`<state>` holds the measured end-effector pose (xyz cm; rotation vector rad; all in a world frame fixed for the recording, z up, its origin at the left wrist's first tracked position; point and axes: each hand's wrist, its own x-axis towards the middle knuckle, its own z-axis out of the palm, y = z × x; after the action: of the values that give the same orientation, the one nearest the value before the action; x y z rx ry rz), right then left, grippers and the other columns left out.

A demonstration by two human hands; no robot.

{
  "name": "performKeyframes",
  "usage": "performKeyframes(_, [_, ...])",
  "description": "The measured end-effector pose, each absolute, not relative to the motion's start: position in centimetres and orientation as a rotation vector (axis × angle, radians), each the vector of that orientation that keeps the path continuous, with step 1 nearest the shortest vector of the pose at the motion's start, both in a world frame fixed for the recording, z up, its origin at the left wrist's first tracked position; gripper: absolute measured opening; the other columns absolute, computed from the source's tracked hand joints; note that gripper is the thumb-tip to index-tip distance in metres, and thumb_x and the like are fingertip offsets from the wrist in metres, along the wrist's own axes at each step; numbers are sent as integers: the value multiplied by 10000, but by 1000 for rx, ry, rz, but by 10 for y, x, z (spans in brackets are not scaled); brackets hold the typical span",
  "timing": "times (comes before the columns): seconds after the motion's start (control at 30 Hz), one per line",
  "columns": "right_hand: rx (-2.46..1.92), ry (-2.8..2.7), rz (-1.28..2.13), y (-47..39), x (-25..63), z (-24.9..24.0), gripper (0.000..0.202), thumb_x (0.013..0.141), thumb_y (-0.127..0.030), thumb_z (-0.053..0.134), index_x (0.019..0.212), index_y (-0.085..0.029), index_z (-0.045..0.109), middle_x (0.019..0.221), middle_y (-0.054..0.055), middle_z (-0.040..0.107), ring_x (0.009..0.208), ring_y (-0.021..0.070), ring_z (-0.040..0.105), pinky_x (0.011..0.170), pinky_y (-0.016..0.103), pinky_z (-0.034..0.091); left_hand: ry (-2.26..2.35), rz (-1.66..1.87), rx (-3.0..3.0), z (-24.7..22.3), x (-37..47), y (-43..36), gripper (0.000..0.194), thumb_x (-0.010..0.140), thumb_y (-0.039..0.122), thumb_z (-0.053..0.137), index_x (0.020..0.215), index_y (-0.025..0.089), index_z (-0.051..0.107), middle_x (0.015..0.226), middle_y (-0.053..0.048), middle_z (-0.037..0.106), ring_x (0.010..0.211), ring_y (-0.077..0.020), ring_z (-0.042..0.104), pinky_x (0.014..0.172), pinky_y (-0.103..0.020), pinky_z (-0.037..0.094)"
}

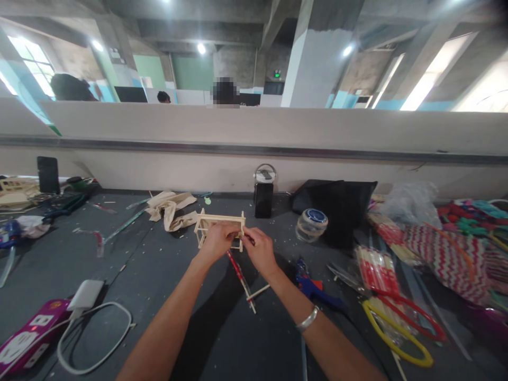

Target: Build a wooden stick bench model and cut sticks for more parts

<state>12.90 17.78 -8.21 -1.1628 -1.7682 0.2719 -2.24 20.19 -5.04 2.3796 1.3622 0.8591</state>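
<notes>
A small frame of pale wooden sticks (212, 219) is held above the dark table (159, 275) at the middle of the view. My left hand (216, 242) grips its lower front. My right hand (260, 248) pinches the frame's right end, and a silver bracelet (307, 319) sits on that wrist. Below my hands lie a red-and-white wrapped chopstick (240, 275) and a loose wooden stick (259, 292).
A blue glue gun (313, 288), scissors, chopstick packets (377, 270) and yellow and red hoops (397, 328) lie at right. A clear jar (311, 225), black speaker (264, 198) and crumpled cloth (170, 209) sit behind. A charger, white cable and power strip (27, 336) are at left. People sit beyond the partition.
</notes>
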Motion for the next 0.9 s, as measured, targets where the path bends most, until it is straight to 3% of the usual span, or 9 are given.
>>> performKeyframes(0.43, [-1156, -1808, 267, 177, 127, -81, 202, 873, -205, 527, 1012, -199, 674, 817, 44, 669, 739, 162, 619, 697, 260, 479, 1354, 805, 2432, -28, -34, 196, 267, 775, 160, 534, 974, 230, 697, 982, -42, 701, 962, -205, 611, 889, -317, 434])
performKeyframes(0.6, [-1162, -1803, 258, 176, 123, -83, 189, 880, -216, 520, 985, -206, 677, 813, 42, 672, 752, 163, 618, 714, 266, 476, 1856, 812, 2186, -15, -83, 204, 385, 793, 250, 471, 1128, 132, 619, 1121, -109, 631, 952, -214, 591, 849, -308, 437])
performKeyframes(0.77, [-1169, -1806, 254, 175, 120, -83, 185, 886, -218, 514, 982, -204, 671, 801, 37, 666, 727, 156, 613, 693, 256, 473, 1918, 670, 2099, -22, -110, 213, 325, 792, 293, 429, 881, 125, 693, 764, -77, 678, 729, -216, 607, 653, -284, 438])
performKeyframes(0.9, [-1183, -1807, 247, 174, 120, -82, 171, 887, -222, 518, 959, -193, 670, 785, 36, 655, 732, 161, 610, 701, 258, 467, 1955, 676, 2034, -28, -108, 214, 310, 746, 231, 449, 903, 135, 699, 763, -77, 693, 749, -217, 622, 639, -265, 428])
